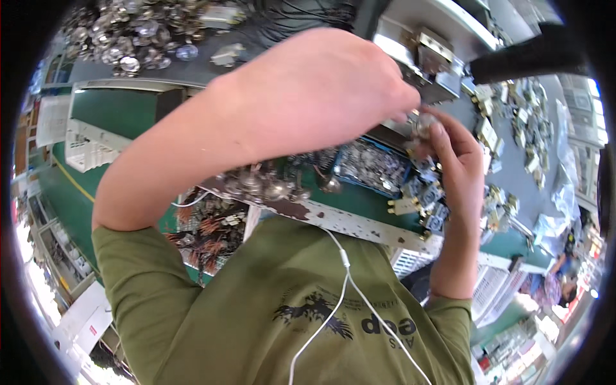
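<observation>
Both my hands meet in front of a metal bench fixture (437, 61) at the upper right. My left hand (359, 80) reaches across from the left, its fingers curled closed and the fingertips mostly hidden. Thumb and fingers of my right hand (459, 151) close around a small shiny metal part (423, 126), blurred and partly covered. Below the hands is a blue-edged tray (343, 154) of small silvery pieces. Boxy metal parts (420, 199) with pale prongs lie beside it, near my right wrist.
Round shiny metal pieces (138, 35) are heaped at the upper left, near black cables (301, 16). More boxy parts (487, 135) cover the right of the grey bench. Dome-shaped pieces (269, 186) sit at the chipped white edge (346, 221). Wired parts (212, 231) lie lower left.
</observation>
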{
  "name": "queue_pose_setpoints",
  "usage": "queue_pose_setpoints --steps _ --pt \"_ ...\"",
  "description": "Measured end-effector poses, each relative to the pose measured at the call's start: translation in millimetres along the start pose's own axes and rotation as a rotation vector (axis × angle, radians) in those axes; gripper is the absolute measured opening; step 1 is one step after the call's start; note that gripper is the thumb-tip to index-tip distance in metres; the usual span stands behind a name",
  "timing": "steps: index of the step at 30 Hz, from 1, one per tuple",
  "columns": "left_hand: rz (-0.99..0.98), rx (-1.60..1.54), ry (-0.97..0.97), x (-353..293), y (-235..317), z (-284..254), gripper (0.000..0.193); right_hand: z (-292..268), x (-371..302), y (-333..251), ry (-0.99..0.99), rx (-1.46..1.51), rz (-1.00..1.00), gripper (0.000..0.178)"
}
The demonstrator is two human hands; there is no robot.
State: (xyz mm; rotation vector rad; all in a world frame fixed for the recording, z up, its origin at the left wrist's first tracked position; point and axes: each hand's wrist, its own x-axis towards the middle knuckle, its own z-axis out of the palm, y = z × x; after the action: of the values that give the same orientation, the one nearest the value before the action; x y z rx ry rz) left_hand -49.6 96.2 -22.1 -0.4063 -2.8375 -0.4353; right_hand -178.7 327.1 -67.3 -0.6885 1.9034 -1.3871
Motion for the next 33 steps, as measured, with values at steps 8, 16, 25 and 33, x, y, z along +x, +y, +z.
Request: queue_pose_setpoints --steps 8,16,25,33 --pt "0.09 -0.006 0.077 -8.3 0.6 1.7 0.012 -17.4 18.9 -14.1 -0.308 0.076 0.056 0.023" --pt "-0.232 -0.834 0.018 -2.5 1.7 21.7 0.015 26.2 9.4 -16.6 0.013 0.683 -0.478 0.028" --pt "0.114 0.167 0.127 -6.7 -7.4 10.2 0.013 8.9 9.7 -17.5 -0.136 0.427 -0.106 0.036" --pt "0.141 0.092 0.203 -9.9 0.4 22.0 0.007 17.0 -12.7 -27.4 -0.016 0.036 -0.228 0.036"
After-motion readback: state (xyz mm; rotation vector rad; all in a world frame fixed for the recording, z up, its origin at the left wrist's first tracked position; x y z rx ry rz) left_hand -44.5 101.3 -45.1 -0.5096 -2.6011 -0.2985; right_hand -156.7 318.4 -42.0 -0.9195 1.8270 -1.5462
